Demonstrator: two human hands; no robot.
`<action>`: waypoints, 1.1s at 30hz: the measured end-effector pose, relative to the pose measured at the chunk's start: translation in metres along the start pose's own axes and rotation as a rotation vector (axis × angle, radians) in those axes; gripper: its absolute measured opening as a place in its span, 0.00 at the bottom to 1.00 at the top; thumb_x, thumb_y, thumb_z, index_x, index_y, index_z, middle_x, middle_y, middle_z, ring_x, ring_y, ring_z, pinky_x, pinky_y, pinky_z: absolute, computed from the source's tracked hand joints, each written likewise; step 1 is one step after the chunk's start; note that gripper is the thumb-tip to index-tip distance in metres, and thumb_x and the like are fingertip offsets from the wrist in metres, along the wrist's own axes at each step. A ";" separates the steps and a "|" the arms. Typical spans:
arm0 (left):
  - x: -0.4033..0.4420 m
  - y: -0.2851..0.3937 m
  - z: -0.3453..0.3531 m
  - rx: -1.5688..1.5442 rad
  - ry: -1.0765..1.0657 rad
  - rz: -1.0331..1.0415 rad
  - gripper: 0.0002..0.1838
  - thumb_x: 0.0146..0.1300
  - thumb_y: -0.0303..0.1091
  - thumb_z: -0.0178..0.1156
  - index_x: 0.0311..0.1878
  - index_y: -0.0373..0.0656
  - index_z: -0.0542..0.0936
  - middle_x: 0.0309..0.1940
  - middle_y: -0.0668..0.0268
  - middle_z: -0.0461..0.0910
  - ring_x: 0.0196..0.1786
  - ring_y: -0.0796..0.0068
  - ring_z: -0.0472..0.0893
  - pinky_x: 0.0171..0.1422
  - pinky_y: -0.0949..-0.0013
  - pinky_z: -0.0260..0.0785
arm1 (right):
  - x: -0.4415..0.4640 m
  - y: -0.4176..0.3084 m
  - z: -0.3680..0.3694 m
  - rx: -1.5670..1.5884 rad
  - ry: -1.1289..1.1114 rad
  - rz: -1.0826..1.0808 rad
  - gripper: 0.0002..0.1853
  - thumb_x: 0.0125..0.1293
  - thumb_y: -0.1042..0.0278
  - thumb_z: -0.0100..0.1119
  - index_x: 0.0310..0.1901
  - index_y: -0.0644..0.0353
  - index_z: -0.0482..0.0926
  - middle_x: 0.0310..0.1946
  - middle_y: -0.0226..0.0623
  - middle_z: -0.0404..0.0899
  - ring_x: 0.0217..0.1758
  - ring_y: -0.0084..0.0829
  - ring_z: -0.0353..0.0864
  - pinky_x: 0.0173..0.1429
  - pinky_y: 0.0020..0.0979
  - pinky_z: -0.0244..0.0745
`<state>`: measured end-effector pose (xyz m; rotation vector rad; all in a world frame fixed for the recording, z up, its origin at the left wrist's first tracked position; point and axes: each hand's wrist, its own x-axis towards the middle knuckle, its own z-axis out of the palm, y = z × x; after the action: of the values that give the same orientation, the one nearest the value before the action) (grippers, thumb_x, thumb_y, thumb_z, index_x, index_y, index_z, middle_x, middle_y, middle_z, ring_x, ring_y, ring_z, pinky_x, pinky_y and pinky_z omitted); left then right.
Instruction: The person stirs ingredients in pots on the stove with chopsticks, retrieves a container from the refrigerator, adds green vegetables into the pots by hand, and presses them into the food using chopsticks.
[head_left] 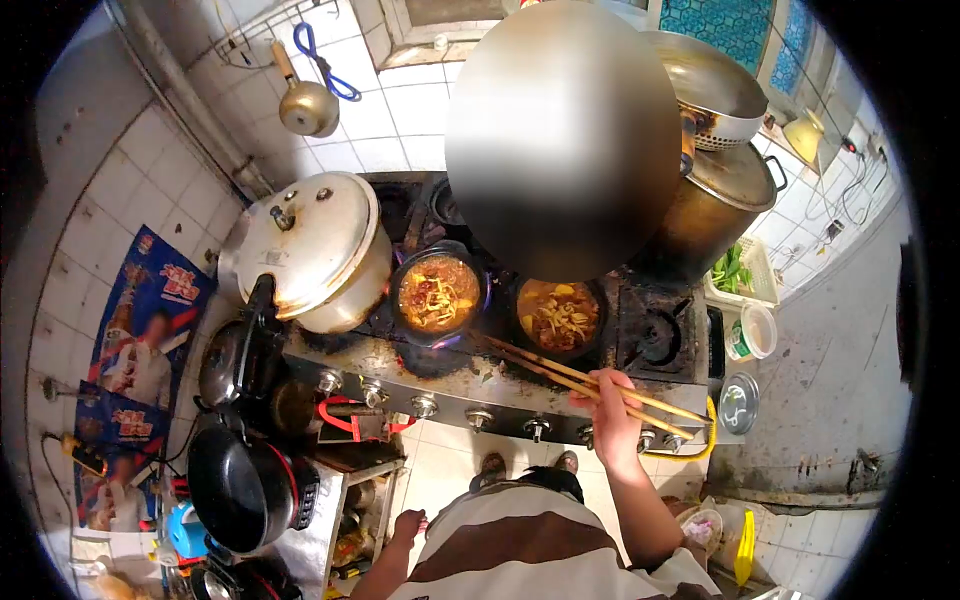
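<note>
My right hand (612, 420) grips a pair of long wooden chopsticks (555, 372). Their tips point left, toward the front of the stove between two dark pots. The right pot (575, 354) holds brownish stew (560, 318) with pale pieces. Flames show around the left pot (455, 333), where reddish stew (438, 293) is topped with pale strips. My left hand (408, 526) hangs low beside my body, its fingers curled in and nothing visible in them.
A large pressure cooker (320, 240) stands left, its black handle jutting forward. Behind on the right is a tall lidded pot (715, 205) with a wide pan (715, 85) on top. A black wok (235, 490) sits lower left. Greens fill a basket (768, 283) on the right.
</note>
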<state>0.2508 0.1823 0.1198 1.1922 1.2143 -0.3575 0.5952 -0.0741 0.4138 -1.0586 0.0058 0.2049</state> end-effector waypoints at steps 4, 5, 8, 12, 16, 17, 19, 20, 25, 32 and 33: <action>-0.005 0.019 -0.006 0.107 -0.033 -0.023 0.12 0.58 0.38 0.58 0.30 0.38 0.76 0.22 0.66 0.76 0.23 0.76 0.76 0.27 0.75 0.70 | -0.003 0.004 -0.002 -0.016 -0.006 -0.046 0.09 0.68 0.70 0.47 0.43 0.67 0.71 0.38 0.43 0.75 0.38 0.35 0.81 0.42 0.34 0.79; -0.008 0.026 -0.006 0.159 -0.037 -0.022 0.11 0.59 0.38 0.58 0.30 0.38 0.76 0.22 0.66 0.76 0.23 0.76 0.76 0.27 0.75 0.70 | -0.003 0.005 -0.002 -0.018 -0.009 -0.058 0.10 0.68 0.70 0.47 0.43 0.67 0.71 0.38 0.43 0.75 0.38 0.35 0.81 0.42 0.34 0.79; 0.018 0.006 -0.015 -0.127 -0.070 0.026 0.10 0.59 0.38 0.58 0.31 0.39 0.76 0.24 0.67 0.77 0.26 0.76 0.77 0.29 0.74 0.70 | 0.000 0.005 0.007 -0.129 0.009 -0.060 0.10 0.68 0.69 0.47 0.45 0.67 0.72 0.39 0.42 0.76 0.38 0.33 0.81 0.44 0.31 0.78; 0.030 0.009 -0.017 -0.045 -0.050 0.031 0.11 0.59 0.39 0.58 0.32 0.40 0.75 0.26 0.66 0.77 0.29 0.76 0.78 0.33 0.73 0.70 | 0.011 0.009 0.041 -0.300 -0.101 -0.128 0.09 0.67 0.72 0.48 0.45 0.67 0.72 0.38 0.39 0.75 0.40 0.29 0.79 0.48 0.30 0.77; 0.036 0.012 -0.019 -0.072 -0.058 0.021 0.11 0.59 0.39 0.59 0.32 0.41 0.75 0.26 0.66 0.77 0.29 0.76 0.78 0.34 0.73 0.70 | 0.034 0.028 0.060 -0.497 -0.173 -0.282 0.09 0.66 0.72 0.51 0.44 0.66 0.73 0.38 0.35 0.73 0.41 0.25 0.77 0.46 0.24 0.72; 0.034 0.013 -0.019 -0.077 -0.047 0.021 0.11 0.59 0.39 0.59 0.32 0.41 0.75 0.26 0.66 0.77 0.29 0.76 0.78 0.34 0.73 0.70 | 0.038 0.032 0.068 -0.471 -0.160 -0.286 0.08 0.65 0.71 0.52 0.43 0.66 0.73 0.36 0.35 0.73 0.40 0.24 0.76 0.44 0.23 0.70; 0.035 0.013 -0.021 0.001 -0.037 -0.018 0.11 0.59 0.39 0.59 0.32 0.41 0.75 0.27 0.66 0.77 0.30 0.76 0.78 0.33 0.73 0.70 | 0.046 0.039 0.075 -0.471 -0.147 -0.299 0.07 0.65 0.71 0.53 0.42 0.65 0.74 0.35 0.35 0.74 0.38 0.24 0.75 0.42 0.23 0.69; 0.034 0.013 -0.022 0.041 -0.032 -0.039 0.11 0.59 0.39 0.59 0.32 0.41 0.75 0.27 0.66 0.78 0.30 0.76 0.78 0.33 0.73 0.70 | 0.050 0.044 0.077 -0.498 -0.147 -0.305 0.07 0.64 0.71 0.53 0.42 0.64 0.74 0.35 0.35 0.74 0.38 0.24 0.75 0.42 0.23 0.69; 0.007 0.018 -0.026 0.377 -0.048 0.087 0.11 0.59 0.39 0.58 0.30 0.41 0.75 0.26 0.66 0.77 0.29 0.76 0.78 0.32 0.73 0.70 | 0.062 0.065 0.086 -0.543 -0.094 -0.360 0.07 0.63 0.71 0.56 0.40 0.63 0.76 0.34 0.35 0.76 0.36 0.26 0.77 0.40 0.24 0.71; 0.005 0.025 -0.023 0.208 -0.029 0.059 0.12 0.59 0.39 0.58 0.26 0.41 0.75 0.21 0.67 0.76 0.25 0.77 0.77 0.28 0.74 0.69 | 0.068 0.067 0.090 -0.709 -0.100 -0.462 0.07 0.63 0.73 0.54 0.40 0.66 0.75 0.33 0.38 0.76 0.35 0.25 0.79 0.40 0.23 0.72; 0.006 0.029 -0.022 0.197 -0.027 0.058 0.12 0.59 0.39 0.57 0.26 0.40 0.75 0.21 0.67 0.75 0.25 0.77 0.76 0.27 0.74 0.69 | 0.068 0.065 0.091 -0.694 -0.097 -0.450 0.07 0.63 0.74 0.55 0.40 0.66 0.75 0.33 0.38 0.76 0.35 0.26 0.79 0.40 0.23 0.72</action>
<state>0.2637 0.2148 0.1325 1.3850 1.1374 -0.4566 0.6428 0.0468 0.3954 -1.7041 -0.4130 -0.1687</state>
